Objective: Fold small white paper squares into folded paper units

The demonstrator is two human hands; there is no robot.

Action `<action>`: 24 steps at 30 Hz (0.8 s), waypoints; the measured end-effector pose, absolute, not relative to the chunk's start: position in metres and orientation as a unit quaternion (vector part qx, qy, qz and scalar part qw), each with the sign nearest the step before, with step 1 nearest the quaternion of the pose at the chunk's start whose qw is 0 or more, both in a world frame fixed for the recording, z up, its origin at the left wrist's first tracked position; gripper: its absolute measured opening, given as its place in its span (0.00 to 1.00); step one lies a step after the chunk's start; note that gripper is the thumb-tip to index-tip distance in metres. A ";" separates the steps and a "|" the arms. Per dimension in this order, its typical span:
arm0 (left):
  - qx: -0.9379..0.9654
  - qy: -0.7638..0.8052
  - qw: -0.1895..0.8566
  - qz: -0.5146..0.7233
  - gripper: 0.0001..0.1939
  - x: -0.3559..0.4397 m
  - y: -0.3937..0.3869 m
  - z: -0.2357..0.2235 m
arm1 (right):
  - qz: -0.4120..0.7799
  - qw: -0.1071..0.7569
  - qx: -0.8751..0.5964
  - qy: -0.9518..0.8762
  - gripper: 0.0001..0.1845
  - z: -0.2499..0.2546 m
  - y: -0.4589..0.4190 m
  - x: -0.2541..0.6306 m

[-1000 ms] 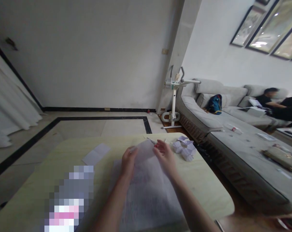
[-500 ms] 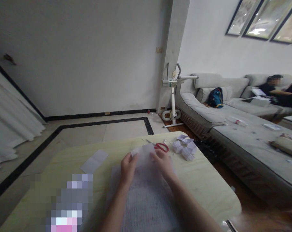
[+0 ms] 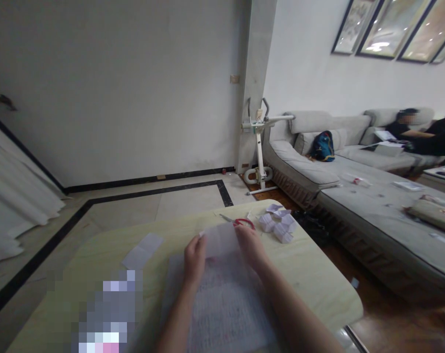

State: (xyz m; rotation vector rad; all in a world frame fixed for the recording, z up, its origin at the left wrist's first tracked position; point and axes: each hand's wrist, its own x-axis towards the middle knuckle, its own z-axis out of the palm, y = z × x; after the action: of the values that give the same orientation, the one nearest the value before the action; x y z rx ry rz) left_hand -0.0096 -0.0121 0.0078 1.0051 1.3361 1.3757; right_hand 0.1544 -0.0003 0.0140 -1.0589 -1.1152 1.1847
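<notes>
On the grey sofa [image 3: 377, 196], we see a blue backpack [image 3: 324, 146] and, nearer to us on the right, a tan pouch [image 3: 433, 214]; we cannot see inside either. A dark plastic bundle [image 3: 310, 223] lies on the floor between the table [image 3: 318, 289] and the sofa, its contents hidden too.

The thin white sheet [image 3: 221, 240] is up between our hands, over the near middle of the table. It is pale, plain and slightly see-through, and motion blurs its lower part. Our left hand [image 3: 195, 255] pinches its left edge between thumb and fingers; our right hand [image 3: 250, 245] grips its right edge, with some fingertips hidden.

Larger written paper [image 3: 225, 309] lies flat below. The red-handled scissors [image 3: 245, 223] rest just beyond our right hand, with folded paper pieces [image 3: 283, 228] clustered to their right. A creased paper [image 3: 143, 250] lies on the left of the table.
</notes>
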 end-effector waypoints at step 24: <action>0.530 0.518 0.439 0.509 0.16 -0.006 -0.016 0.014 | 0.557 0.496 -0.400 -0.532 0.16 0.024 -0.015 0.146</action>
State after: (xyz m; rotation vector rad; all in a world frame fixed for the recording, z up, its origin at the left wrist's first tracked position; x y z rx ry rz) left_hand -0.0065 -0.0165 0.0141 1.3167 1.2867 1.2640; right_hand 0.1460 -0.0149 0.0238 -0.9699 -1.2887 1.3495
